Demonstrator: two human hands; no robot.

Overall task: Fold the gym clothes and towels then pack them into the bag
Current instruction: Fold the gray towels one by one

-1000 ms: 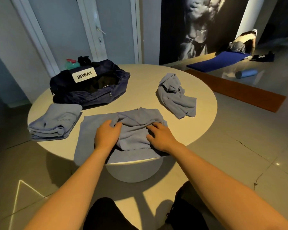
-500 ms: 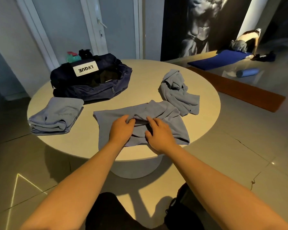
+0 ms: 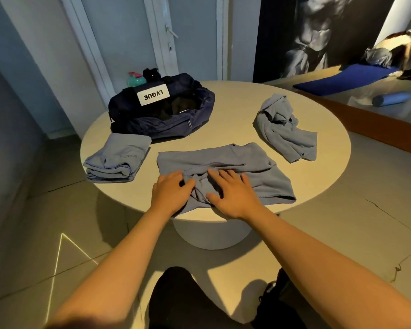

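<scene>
On the tabletop (image 3: pixel 235 110), the left hand (image 3: pixel 172 192) grips a bunched fold of the blue garment (image 3: pixel 223 157); the right hand (image 3: pixel 233 193) presses flat on it, fingers straight.

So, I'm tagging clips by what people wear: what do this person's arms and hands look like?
The left forearm and right forearm are bare down to the frame's edge, no sleeve in view. The left hand and right hand are ungloved; no watch, ring or bracelet shows.

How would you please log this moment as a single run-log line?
phase: folding | left hand grips garment | right hand presses it | bag open | folded stack beside bag | crumpled piece unfolded
</scene>
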